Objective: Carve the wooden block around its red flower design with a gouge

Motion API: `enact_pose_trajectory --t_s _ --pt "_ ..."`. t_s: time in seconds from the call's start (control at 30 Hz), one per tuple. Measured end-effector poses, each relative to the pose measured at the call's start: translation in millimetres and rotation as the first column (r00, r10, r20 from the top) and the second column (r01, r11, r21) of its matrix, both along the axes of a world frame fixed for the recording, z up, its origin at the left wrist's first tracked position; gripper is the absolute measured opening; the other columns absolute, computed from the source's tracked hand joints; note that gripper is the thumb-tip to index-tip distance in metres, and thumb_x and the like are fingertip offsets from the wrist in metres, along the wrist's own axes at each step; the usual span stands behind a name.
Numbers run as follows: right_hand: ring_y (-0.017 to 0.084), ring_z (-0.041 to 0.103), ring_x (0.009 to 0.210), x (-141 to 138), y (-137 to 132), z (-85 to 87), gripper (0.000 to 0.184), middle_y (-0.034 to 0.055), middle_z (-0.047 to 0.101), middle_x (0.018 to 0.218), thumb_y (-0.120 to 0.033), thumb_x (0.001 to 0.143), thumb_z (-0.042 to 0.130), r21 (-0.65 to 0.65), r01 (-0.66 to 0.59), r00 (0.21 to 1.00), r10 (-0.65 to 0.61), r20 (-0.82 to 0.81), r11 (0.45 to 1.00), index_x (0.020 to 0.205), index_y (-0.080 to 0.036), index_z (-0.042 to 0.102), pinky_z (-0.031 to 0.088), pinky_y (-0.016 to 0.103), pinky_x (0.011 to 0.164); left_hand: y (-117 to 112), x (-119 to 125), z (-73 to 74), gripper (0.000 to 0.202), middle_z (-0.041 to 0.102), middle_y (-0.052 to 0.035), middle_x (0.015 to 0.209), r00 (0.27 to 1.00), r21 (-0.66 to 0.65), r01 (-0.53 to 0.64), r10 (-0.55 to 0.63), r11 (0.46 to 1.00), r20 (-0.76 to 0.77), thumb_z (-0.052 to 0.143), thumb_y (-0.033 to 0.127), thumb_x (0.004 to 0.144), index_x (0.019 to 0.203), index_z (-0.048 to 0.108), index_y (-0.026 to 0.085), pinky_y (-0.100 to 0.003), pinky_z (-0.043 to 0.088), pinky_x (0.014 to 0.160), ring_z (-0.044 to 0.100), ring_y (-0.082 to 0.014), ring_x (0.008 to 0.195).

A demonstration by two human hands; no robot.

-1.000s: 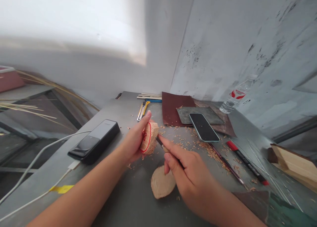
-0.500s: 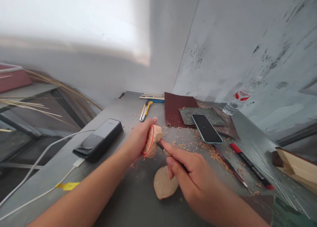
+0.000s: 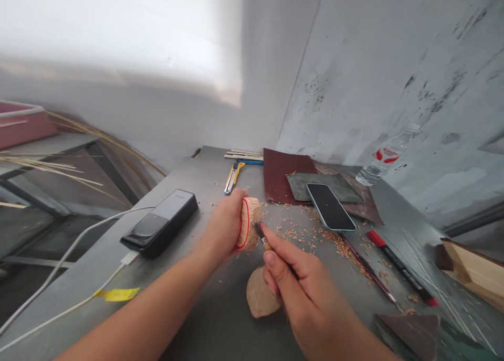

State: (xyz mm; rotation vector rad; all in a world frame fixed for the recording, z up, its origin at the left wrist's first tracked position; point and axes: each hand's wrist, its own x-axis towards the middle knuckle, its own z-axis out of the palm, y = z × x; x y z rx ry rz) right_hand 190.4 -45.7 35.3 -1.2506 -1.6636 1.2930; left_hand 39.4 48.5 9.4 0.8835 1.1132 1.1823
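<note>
Left hand wrapped round the block; the block sits at its right side, long axis near upright, red line close along the fingers. Next rightward, the tool, slanting up-left out of the right hand, which grips it; tip at the block's right face, contact unclear. Left hand nearer the block. Slab just below-left of right hand.

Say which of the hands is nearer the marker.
Right. The right hand, gripping the tool, is to the marker's left, not touching it; the left hand, holding the wood, is farther left, beyond the right.
</note>
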Motion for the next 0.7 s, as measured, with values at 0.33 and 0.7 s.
enact_pose_trajectory --t_s 0.33,0.7 --pt "0.011 0.037 0.055 -10 -6 7.9 0.053 -0.0058 0.043 0.066 -0.04 0.112 0.04 -0.135 0.015 0.989 -0.035 -0.146 0.991 0.16 -0.018 0.049 0.038 0.026 0.056 -6 2 9.9 0.037 0.037 0.0051 0.05 0.981 0.085 -0.167 0.174 0.982 -0.086 0.051 0.045 0.087 0.058 0.039 0.025 -0.026 0.031 0.04 0.036 -0.0128 0.044" --pt "0.011 0.037 0.053 -1 -1 8.8 0.061 -0.0044 0.049 0.069 -0.048 0.109 0.047 -0.233 0.014 0.992 -0.043 -0.121 0.972 0.165 -0.023 0.042 0.032 0.023 0.049 -11 0 22.4 0.043 0.035 0.0049 0.047 0.935 0.213 -0.202 0.254 0.956 -0.249 0.047 0.042 0.09 0.052 0.035 0.026 -0.027 0.028 0.043 0.033 -0.0117 0.044"
